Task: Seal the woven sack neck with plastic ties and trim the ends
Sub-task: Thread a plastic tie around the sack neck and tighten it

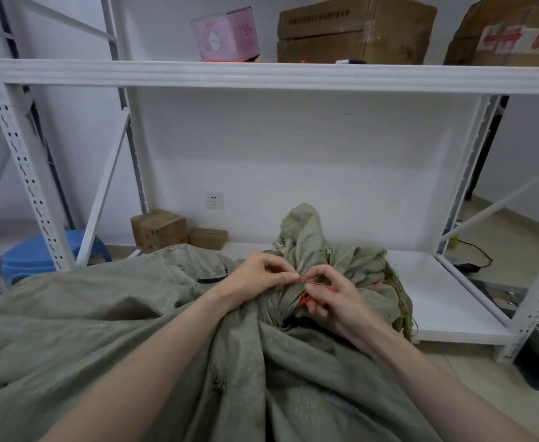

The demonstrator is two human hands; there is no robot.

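A large olive-green woven sack (134, 320) lies across the floor in front of me. Its neck (281, 301) is bunched together, and the frayed mouth (306, 231) sticks up above it. A thin red plastic tie (308, 283) runs around the neck. My left hand (262, 272) pinches one end of the tie between thumb and forefinger. My right hand (332, 295) pinches the other part of the tie just to the right, fingers curled over the neck. The part of the tie behind the fabric is hidden.
A white metal shelving unit (262, 74) stands right behind the sack, its low shelf (437, 301) at floor level. Two small cardboard boxes (159, 231) sit by the wall, a blue plastic stool (38, 256) at left. Large cartons (354, 30) and a pink box (226, 35) are on the upper shelf.
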